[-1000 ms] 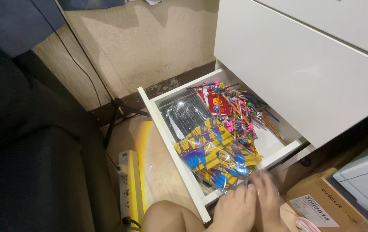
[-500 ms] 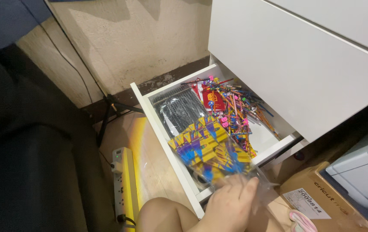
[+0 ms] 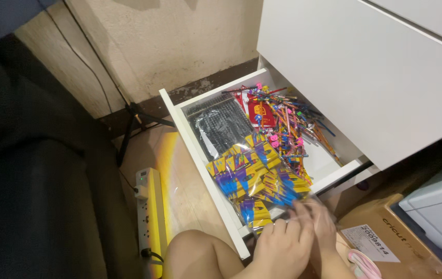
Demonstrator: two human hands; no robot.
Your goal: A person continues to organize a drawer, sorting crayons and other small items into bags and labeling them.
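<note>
Left hand (image 3: 282,247) and right hand (image 3: 320,223), fingers curled, grip the clear plastic bag of yellow-blue-purple packets (image 3: 254,178) at its 5 o'clock end, inside the open white drawer (image 3: 182,121).

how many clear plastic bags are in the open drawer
2 that show. A clear bag of blue and yellow packets lies at the drawer's near end under both hands; a clear bag of dark items sits at its far left. More may be hidden beneath.
</note>
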